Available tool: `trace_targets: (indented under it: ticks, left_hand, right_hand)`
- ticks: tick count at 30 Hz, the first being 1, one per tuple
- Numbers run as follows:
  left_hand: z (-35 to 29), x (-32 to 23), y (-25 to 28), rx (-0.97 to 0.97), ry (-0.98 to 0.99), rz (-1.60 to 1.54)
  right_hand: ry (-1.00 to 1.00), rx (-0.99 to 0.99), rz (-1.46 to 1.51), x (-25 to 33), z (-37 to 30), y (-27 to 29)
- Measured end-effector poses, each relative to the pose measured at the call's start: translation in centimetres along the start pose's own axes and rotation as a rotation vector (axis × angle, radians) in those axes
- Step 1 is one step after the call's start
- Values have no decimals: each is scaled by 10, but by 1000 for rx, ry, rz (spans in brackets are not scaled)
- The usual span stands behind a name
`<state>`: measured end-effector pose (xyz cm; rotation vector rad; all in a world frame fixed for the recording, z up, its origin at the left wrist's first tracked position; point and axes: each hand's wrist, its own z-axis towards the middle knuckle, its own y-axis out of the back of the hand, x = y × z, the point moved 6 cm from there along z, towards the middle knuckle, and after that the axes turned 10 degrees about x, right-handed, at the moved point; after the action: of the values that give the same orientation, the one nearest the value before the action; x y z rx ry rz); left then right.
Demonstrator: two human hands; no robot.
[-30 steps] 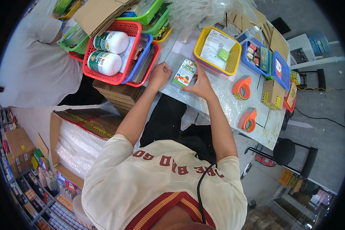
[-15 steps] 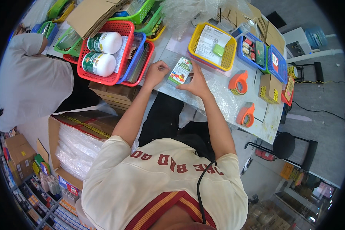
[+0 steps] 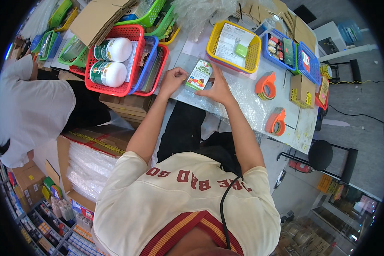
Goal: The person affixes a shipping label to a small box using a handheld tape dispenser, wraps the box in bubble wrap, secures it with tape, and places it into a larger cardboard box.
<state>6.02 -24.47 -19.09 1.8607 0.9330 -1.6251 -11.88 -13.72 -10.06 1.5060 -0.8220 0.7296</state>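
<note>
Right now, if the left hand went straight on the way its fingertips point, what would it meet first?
Most likely the green-and-white box: the left hand points right, toward the box's left side. A small gap seems to separate them, though depth is hard to judge from this view.

Small white-and-green box [image 3: 199,75], printed front up, top angled rightward, between the hands [image 3: 219,88].

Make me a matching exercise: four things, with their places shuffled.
1. small green-and-white box
2. two large bottles
3. orange tape dispensers
4. light-green item

A. in the yellow basket
B. between left hand and right hand
C. on the table, right of both hands
D. in the upper red basket

Pairs: 1-B; 2-D; 3-C; 4-A
</note>
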Motion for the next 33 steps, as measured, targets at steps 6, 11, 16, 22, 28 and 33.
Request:
trace_targets:
  ticks: [6,11,16,22,28,33]
  left_hand:
    - [-1,-2,-1,-5,5,3]
    - [-5,-9,-10,38,10,-69]
    - [-10,-14,-18,137,30,-147]
    - [-23,-36,-42,240,21,-141]
    - [-29,-40,-80,248,-64,138]
    - [-58,-70,-93,172,-204,590]
  right_hand:
    - [14,-4,-7,-3,2,0]
    - [40,-33,-6,-6,0,0]
    - [73,-57,-100,-12,-11,0]
    - [-25,-122,60,-30,-56,-2]
    - [-175,-234,613,-67,-57,-21]
    - [-261,-249,664,-61,-65,-27]
